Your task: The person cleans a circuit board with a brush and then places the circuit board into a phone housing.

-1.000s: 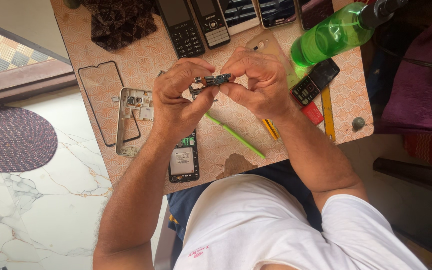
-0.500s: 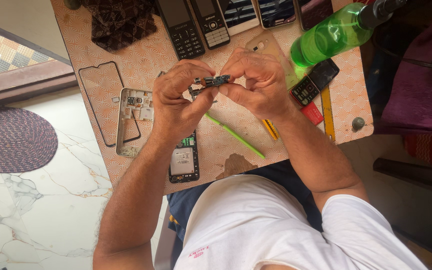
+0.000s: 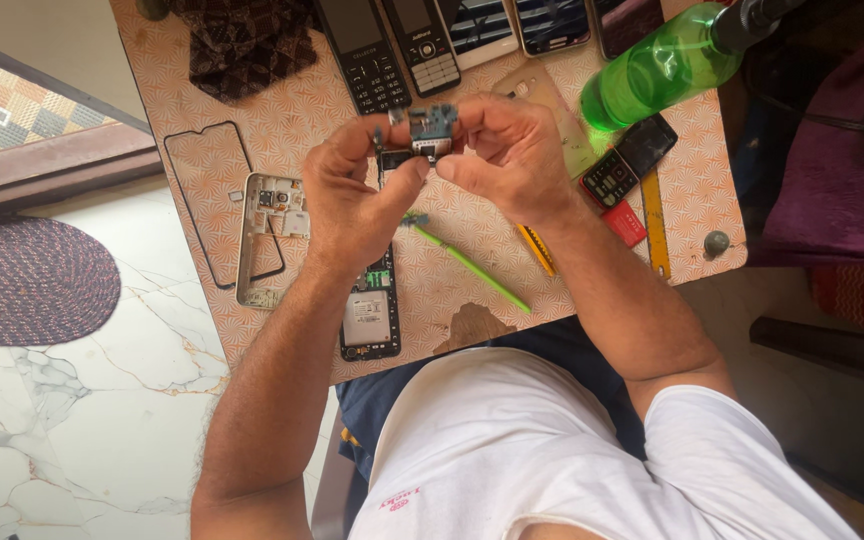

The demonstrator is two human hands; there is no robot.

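Left hand (image 3: 352, 195): fingers pinched narrow on the lower edge of the small circuit board (image 3: 430, 128), thumb pressing up from beneath.
Right hand (image 3: 512, 160): fingers closed on the board's other side, thumb tip meeting the left thumb.
Board: held in the air between both sets of fingertips, above the bench (image 3: 432, 290), not resting on it.
Slip risk: the grip covers only the edges, so a twist could likely flick the board down among the keypad phones (image 3: 392, 45) beyond the fingers.
Bending risk: opposed thumbs may flex or crack it.
Below the fingers: green tool (image 3: 467, 262), opened phone body (image 3: 370, 315), white frame (image 3: 267, 240) left of the left fingers.
Spill risk: green bottle (image 3: 667, 65) lies just past the right fingers; a knock could roll it.
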